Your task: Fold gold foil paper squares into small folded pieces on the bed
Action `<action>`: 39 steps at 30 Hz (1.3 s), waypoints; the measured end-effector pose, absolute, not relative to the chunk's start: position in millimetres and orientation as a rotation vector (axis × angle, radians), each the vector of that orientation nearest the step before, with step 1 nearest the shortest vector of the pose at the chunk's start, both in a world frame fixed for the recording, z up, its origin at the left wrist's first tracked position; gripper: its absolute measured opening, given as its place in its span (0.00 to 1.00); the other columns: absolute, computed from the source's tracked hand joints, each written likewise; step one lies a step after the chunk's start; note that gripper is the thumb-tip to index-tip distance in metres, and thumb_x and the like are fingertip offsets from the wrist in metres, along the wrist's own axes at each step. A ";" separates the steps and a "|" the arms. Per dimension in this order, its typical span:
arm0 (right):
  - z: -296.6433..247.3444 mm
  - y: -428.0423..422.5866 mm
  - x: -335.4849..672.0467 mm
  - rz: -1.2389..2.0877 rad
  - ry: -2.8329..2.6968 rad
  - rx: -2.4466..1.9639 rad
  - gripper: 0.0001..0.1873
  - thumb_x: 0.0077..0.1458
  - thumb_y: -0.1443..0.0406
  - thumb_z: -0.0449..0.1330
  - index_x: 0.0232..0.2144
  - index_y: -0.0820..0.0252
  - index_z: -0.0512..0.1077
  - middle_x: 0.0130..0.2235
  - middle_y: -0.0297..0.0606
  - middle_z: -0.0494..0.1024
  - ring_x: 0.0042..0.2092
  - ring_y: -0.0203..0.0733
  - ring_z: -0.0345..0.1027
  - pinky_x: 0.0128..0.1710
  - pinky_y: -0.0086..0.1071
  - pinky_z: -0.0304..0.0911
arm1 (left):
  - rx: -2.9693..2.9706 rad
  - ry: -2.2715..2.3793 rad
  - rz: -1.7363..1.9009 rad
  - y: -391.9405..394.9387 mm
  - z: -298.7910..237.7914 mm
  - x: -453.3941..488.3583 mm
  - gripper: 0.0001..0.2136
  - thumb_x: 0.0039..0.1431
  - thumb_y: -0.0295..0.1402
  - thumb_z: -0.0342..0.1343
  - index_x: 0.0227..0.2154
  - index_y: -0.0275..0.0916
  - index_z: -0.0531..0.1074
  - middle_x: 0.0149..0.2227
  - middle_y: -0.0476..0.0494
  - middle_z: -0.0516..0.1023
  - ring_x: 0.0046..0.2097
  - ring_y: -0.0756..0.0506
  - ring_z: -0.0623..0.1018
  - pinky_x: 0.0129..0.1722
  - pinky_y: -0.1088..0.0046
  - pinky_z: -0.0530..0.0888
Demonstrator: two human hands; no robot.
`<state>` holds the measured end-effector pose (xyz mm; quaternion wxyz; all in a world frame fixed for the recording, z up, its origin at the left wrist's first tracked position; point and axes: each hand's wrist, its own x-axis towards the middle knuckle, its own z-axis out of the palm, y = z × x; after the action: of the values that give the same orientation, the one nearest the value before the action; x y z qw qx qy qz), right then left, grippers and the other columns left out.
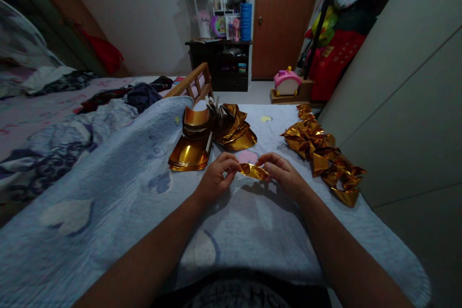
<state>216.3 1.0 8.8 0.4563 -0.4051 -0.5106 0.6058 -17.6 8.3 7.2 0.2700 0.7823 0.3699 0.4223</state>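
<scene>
Both hands are at frame centre, over the light blue blanket (126, 192). Left hand (216, 173) is curled and nearly closed, thumb and fingertips pinching the left end of a gold foil strip (253, 170). Right hand (283, 171) is the same, pinching the right end. The strip sits between the two hands, just above the blanket, creased and partly folded. We can't tell how many folds are in it.

Progress, as we judge it:
- Done: a pile of folded gold pieces (323, 154) runs along the right of the frame from upper centre-right down toward the grey cabinet (404, 106). It looks like a good number, though the exact count isn't readable.
- Left: a stack of flat gold sheets (191, 154) lies just above the left hand, with a fan of curled gold sheets (231, 127) behind it. That's still a fair amount of stock, so we put it roughly mid-run.
- In hand: one strip, shaping unfinished.

Writing and brands: nothing legible. The gold foil is plain. Items on the dark shelf unit (220, 65) at top centre and the red bags (335, 57) at upper right show marks, but they're too small and dim to read. The pink toy (286, 82) by the wooden door (285, 19) shows no text.
</scene>
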 end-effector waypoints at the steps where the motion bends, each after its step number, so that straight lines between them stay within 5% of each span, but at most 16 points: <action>1: 8.7 1.0 216.3 1.489 -1.281 -1.007 0.16 0.52 0.54 0.67 0.38 0.57 0.73 0.34 0.32 0.76 0.27 0.31 0.65 0.26 0.27 0.62 | 2.143 1.008 1.142 8.1 6.5 -17.5 0.07 0.60 0.22 0.53 0.34 0.39 0.75 0.41 0.44 0.73 0.43 0.47 0.76 0.44 0.70 0.73; 15: 7.8 1.3 215.3 1.443 -1.472 -1.127 0.17 0.50 0.54 0.67 0.34 0.58 0.69 0.22 0.26 0.69 0.20 0.30 0.60 0.18 0.24 0.55 | 2.291 1.172 1.245 7.5 4.5 -16.6 0.09 0.57 0.19 0.53 0.35 0.38 0.74 0.38 0.44 0.76 0.41 0.46 0.77 0.42 0.70 0.74; 23: 6.2 0.2 208.9 1.371 -1.471 -1.205 0.13 0.48 0.57 0.66 0.31 0.57 0.68 0.23 0.26 0.68 0.21 0.31 0.59 0.19 0.25 0.53 | 2.182 1.218 1.194 2.5 8.3 -9.8 0.07 0.64 0.31 0.54 0.30 0.38 0.72 0.33 0.46 0.74 0.36 0.47 0.76 0.39 0.71 0.73; 30: 3.4 0.1 205.5 1.240 -1.519 -1.224 0.06 0.48 0.63 0.62 0.28 0.57 0.68 0.25 0.29 0.68 0.25 0.33 0.60 0.22 0.26 0.53 | 1.905 1.262 1.122 2.8 -0.2 -2.7 0.08 0.60 0.29 0.57 0.42 0.40 0.70 0.34 0.48 0.78 0.34 0.48 0.79 0.33 0.74 0.74; 39: 0.5 0.3 204.9 1.200 -1.545 -1.238 0.04 0.49 0.64 0.60 0.27 0.56 0.68 0.23 0.28 0.67 0.24 0.33 0.58 0.22 0.26 0.51 | 2.062 1.240 1.131 4.1 4.0 0.6 0.04 0.60 0.25 0.54 0.33 0.39 0.74 0.34 0.46 0.77 0.37 0.47 0.77 0.38 0.71 0.74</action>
<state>204.9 0.3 0.5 0.4017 -0.4897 -0.6113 0.4746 0.6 4.1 4.0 0.2392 0.7530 0.4529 0.4131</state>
